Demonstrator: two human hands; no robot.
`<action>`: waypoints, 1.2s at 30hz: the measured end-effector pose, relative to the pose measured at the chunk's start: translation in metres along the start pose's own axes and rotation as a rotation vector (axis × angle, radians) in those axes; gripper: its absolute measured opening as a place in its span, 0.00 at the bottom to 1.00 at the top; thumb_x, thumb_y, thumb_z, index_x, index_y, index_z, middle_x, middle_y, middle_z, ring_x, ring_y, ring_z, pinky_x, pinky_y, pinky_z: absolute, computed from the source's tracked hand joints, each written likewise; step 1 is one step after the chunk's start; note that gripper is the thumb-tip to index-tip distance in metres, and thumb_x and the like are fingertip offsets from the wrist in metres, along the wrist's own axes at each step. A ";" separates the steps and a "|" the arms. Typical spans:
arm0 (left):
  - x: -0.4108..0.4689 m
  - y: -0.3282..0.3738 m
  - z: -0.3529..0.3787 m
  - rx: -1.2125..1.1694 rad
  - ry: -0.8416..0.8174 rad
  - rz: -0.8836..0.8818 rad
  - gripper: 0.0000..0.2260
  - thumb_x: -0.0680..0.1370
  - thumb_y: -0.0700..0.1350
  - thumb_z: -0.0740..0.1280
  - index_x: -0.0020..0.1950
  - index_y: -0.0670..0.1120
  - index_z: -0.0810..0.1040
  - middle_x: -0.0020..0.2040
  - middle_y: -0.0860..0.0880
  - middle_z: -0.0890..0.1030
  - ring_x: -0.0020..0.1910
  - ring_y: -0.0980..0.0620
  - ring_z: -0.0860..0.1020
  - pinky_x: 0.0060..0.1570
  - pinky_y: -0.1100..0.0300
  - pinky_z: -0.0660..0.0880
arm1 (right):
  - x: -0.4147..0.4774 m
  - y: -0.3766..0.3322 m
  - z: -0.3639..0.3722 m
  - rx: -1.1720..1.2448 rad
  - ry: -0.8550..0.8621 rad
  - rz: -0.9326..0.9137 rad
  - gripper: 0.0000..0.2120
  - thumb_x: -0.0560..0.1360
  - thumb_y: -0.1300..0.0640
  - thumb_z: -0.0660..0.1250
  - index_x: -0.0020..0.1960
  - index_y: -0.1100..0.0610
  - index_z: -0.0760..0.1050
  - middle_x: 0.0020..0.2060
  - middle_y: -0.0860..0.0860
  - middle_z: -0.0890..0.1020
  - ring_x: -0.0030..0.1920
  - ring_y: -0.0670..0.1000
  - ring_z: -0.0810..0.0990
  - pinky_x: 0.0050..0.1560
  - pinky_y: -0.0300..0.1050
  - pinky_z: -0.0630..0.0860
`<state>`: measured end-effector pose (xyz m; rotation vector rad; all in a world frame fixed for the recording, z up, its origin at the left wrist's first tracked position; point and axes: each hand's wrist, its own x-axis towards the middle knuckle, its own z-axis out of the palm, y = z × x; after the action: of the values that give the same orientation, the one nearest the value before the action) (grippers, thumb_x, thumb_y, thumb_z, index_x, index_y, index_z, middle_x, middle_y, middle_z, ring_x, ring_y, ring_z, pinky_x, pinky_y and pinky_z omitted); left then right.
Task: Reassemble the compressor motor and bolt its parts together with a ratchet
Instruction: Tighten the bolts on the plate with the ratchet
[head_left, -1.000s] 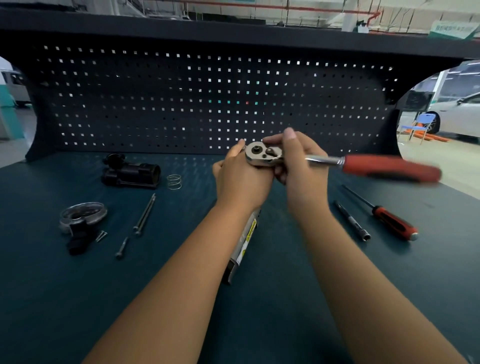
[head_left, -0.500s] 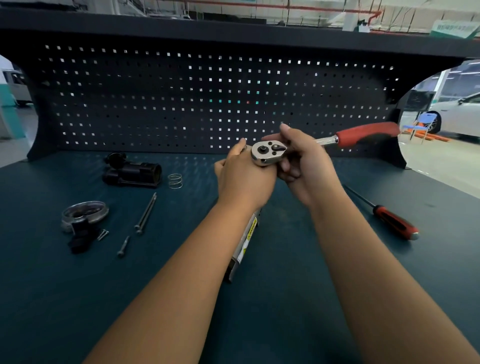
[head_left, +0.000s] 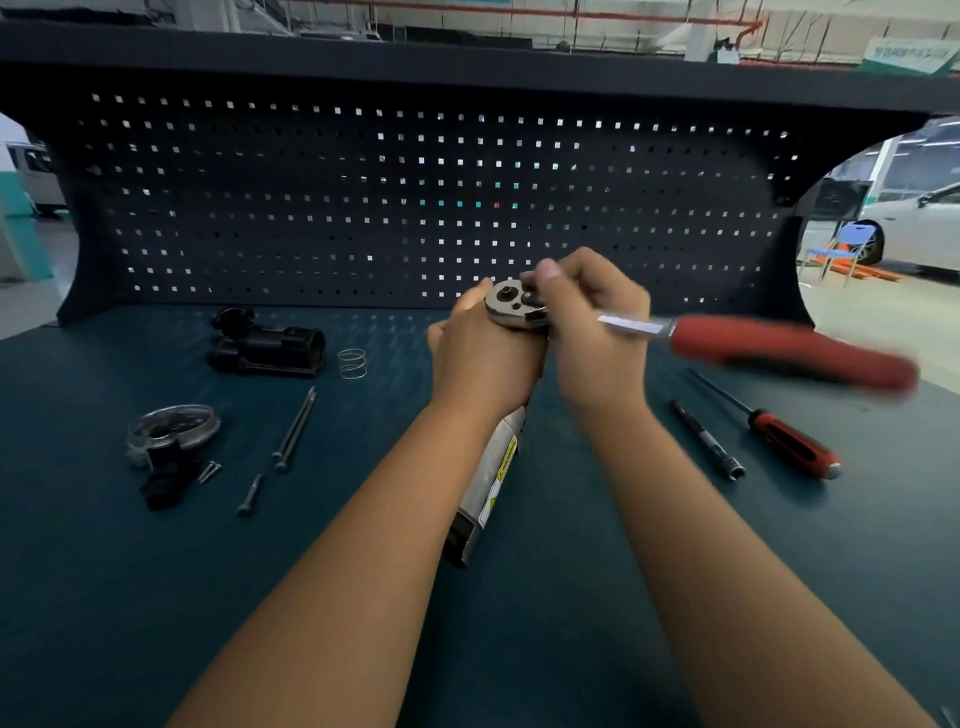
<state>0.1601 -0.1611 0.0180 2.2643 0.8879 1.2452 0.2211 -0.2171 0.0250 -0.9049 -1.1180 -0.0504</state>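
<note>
My left hand (head_left: 483, 358) grips and hides the top of the motor (head_left: 491, 478), which stands tilted on the surface (head_left: 156, 597). My right hand (head_left: 592, 332) clasps the ratchet (head_left: 701, 335) head there, its red handle blurred.

Likely a workshop: pegboard (head_left: 415, 197) backing a tool-strewn workbench (head_left: 571, 597).

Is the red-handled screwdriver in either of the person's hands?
No, the red-handled screwdriver lies untouched on the bench; the left hand grips the motor, the right hand the ratchet.
</note>
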 end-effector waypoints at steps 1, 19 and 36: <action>0.000 0.001 -0.001 -0.029 0.001 -0.010 0.08 0.75 0.47 0.57 0.38 0.56 0.71 0.54 0.53 0.80 0.65 0.50 0.69 0.62 0.48 0.61 | 0.008 -0.001 -0.005 0.130 -0.052 0.127 0.14 0.75 0.56 0.62 0.31 0.54 0.76 0.22 0.44 0.75 0.23 0.40 0.68 0.26 0.33 0.63; -0.003 -0.028 -0.037 -0.592 -0.375 0.055 0.13 0.69 0.43 0.70 0.52 0.49 0.82 0.65 0.51 0.77 0.74 0.60 0.56 0.74 0.51 0.53 | -0.022 0.000 -0.002 0.057 0.083 0.019 0.05 0.77 0.57 0.64 0.43 0.53 0.76 0.32 0.42 0.81 0.32 0.39 0.77 0.33 0.32 0.72; -0.004 -0.003 -0.006 0.098 -0.080 0.050 0.10 0.80 0.45 0.58 0.51 0.45 0.78 0.59 0.46 0.78 0.69 0.47 0.67 0.67 0.41 0.60 | -0.042 0.010 0.024 -0.382 0.323 -0.172 0.15 0.75 0.47 0.60 0.48 0.58 0.76 0.38 0.46 0.71 0.42 0.51 0.71 0.47 0.45 0.71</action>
<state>0.1524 -0.1617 0.0174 2.4088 0.8863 1.1465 0.1872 -0.2116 -0.0109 -1.0901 -0.8924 -0.5493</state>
